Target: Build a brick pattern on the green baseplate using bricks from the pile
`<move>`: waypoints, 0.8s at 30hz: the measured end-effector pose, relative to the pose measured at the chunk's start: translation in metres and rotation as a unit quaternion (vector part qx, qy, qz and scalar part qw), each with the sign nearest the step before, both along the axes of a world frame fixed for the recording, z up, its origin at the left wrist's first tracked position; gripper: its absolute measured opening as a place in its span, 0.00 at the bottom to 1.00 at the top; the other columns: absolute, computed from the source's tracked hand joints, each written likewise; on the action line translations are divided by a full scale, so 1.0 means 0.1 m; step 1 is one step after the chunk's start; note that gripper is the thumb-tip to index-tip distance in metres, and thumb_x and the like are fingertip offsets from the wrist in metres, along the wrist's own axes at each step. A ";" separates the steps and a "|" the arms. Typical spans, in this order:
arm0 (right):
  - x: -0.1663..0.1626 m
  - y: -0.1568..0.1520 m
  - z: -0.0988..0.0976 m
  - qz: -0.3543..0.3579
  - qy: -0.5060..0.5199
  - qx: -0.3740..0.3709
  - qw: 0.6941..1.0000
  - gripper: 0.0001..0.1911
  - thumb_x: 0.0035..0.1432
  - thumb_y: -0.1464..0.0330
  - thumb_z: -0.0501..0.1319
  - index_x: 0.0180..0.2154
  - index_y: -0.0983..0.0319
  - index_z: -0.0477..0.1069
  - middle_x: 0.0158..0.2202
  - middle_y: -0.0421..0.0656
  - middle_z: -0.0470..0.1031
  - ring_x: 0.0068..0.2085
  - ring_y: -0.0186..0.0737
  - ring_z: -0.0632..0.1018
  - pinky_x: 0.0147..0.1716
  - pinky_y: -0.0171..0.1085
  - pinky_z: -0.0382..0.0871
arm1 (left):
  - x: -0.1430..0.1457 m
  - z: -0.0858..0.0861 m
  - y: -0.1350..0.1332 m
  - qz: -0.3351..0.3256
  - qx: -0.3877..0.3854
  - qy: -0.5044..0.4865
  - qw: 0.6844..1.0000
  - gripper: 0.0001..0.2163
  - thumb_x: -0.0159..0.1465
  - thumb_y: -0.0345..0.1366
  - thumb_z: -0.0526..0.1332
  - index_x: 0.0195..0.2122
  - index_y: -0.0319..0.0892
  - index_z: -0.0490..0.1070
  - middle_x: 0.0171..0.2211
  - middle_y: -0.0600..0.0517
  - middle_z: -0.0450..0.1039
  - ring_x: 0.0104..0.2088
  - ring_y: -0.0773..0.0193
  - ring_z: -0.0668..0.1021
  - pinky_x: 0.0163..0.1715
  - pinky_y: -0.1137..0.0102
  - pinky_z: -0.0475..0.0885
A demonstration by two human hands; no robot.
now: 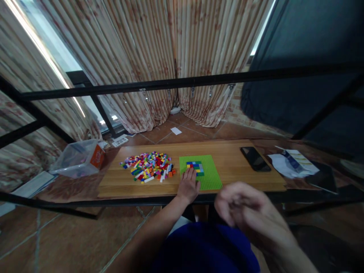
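A green baseplate (212, 178) lies on the wooden board, carrying a small cluster of blue, red, yellow and green toy bricks (195, 165) near its middle. My left hand (188, 186) rests on the plate's left part with fingers stretched out, their tips against the near left side of the cluster. Closer to the camera, my right hand (244, 206) is raised in front of the board's near edge, apart from the plate. Its fingers are curled in toward the thumb and blurred; whatever they hold, if anything, is hidden.
Many loose coloured bricks (150, 167) lie heaped left of the plate. To its right is a black phone (255, 159); papers (292, 165) lie beyond. A clear plastic box (75, 159) stands far left. A black metal bar (159, 84) crosses behind the wooden board (113, 182).
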State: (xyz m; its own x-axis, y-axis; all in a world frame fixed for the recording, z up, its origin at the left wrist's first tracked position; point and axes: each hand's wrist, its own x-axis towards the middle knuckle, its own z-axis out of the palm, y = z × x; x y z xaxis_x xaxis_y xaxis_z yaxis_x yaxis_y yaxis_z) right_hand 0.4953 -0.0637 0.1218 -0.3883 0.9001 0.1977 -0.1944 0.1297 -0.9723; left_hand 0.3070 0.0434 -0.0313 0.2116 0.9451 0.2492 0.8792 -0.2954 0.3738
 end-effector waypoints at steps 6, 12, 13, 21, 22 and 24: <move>-0.38 0.88 -0.96 -0.231 -0.240 -0.025 0.943 0.18 0.53 0.56 0.61 0.38 0.64 0.76 0.37 0.49 0.79 0.37 0.46 0.78 0.40 0.44 0.72 | -0.11 0.02 -0.05 -0.015 0.013 -0.070 0.997 0.27 0.66 0.35 0.55 0.65 0.34 0.54 0.65 0.36 0.57 0.67 0.50 0.59 0.64 0.51 0.61; -0.41 1.24 -1.41 -0.272 -0.430 0.090 0.856 0.20 0.56 0.62 0.56 0.48 0.63 0.73 0.47 0.53 0.73 0.44 0.48 0.76 0.48 0.50 0.70 | -0.46 0.03 -0.11 -0.006 -0.003 -0.091 0.996 0.24 0.67 0.36 0.54 0.63 0.38 0.57 0.64 0.39 0.60 0.65 0.51 0.62 0.63 0.51 0.63; -0.44 1.31 -1.44 -0.283 -0.444 0.108 0.843 0.19 0.56 0.63 0.56 0.48 0.63 0.73 0.48 0.53 0.72 0.47 0.49 0.75 0.50 0.51 0.69 | -0.52 0.03 -0.12 -0.003 -0.009 -0.091 0.996 0.23 0.67 0.36 0.54 0.63 0.37 0.58 0.63 0.38 0.61 0.65 0.51 0.62 0.63 0.51 0.62; -0.67 1.64 -1.59 -0.256 -0.487 0.170 0.817 0.19 0.58 0.64 0.55 0.48 0.64 0.72 0.47 0.54 0.72 0.49 0.50 0.74 0.52 0.51 0.69 | -0.72 -0.02 -0.17 0.000 -0.012 -0.120 0.993 0.23 0.67 0.36 0.54 0.62 0.36 0.60 0.63 0.38 0.62 0.65 0.50 0.63 0.63 0.51 0.63; -0.70 1.65 -1.59 -0.249 -0.487 0.173 0.819 0.19 0.58 0.64 0.56 0.49 0.64 0.72 0.47 0.53 0.72 0.49 0.50 0.74 0.52 0.51 0.69 | -0.73 -0.03 -0.17 0.007 -0.012 -0.123 0.992 0.23 0.67 0.36 0.54 0.62 0.35 0.60 0.63 0.37 0.62 0.65 0.50 0.63 0.63 0.51 0.63; -0.77 1.67 -1.60 -0.236 -0.486 0.177 0.823 0.19 0.58 0.64 0.56 0.49 0.63 0.72 0.48 0.52 0.72 0.50 0.50 0.74 0.52 0.51 0.69 | -0.78 -0.03 -0.18 0.020 -0.015 -0.129 0.991 0.23 0.66 0.36 0.54 0.62 0.34 0.60 0.63 0.37 0.61 0.65 0.49 0.63 0.63 0.50 0.63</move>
State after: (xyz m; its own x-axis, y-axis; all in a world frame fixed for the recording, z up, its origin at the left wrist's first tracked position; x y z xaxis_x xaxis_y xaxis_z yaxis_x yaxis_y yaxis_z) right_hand 0.4186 0.1034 -0.0384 -0.1416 0.9486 0.2830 0.8056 0.2765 -0.5239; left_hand 0.2291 0.0259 -0.0342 0.1073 0.9592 0.2615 0.7642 -0.2478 0.5955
